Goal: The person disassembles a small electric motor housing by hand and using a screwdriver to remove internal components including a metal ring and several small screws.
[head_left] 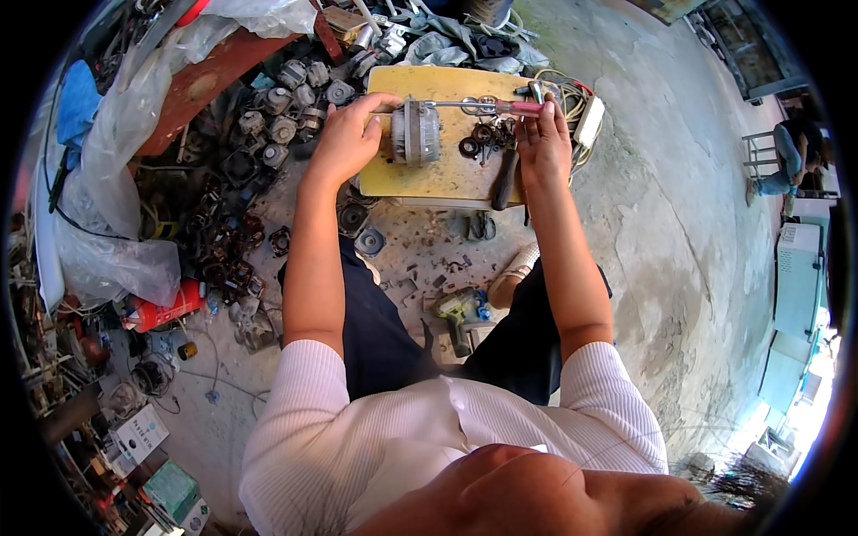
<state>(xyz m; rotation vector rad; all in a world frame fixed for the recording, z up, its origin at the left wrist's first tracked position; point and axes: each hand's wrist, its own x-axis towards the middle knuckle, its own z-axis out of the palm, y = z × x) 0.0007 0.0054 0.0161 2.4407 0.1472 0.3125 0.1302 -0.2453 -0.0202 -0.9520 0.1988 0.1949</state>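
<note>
Two hands face each other across the counter (380,185), with the motor (417,134) and the screwdriver (521,108) lying in line between them. The motor sits on the counter's left half, immediately to the right of my left hand (350,138), which is the nearer of the two. Fingers and thumb of that hand are spread at the motor's left side, the fingertips reaching its far left edge; from my remote view I cannot tell whether they grip the casing or merely rest against it.

My right hand (542,138) grasps the screwdriver by the end of its pink handle, with the fingertips gathered around it. The tool's long axis runs left to right, almost level across the counter, so that the tip points away from my right hand and toward the motor. The shaft meets the motor near the far part of its right side; I cannot make out whether the tip is seated in anything or only touches the surface.

Note the offset: the shaft's line passes beyond the motor's middle, on the side farther from my body. Dark rings (483,134) lie just nearer than the shaft, between motor and right hand.
</note>
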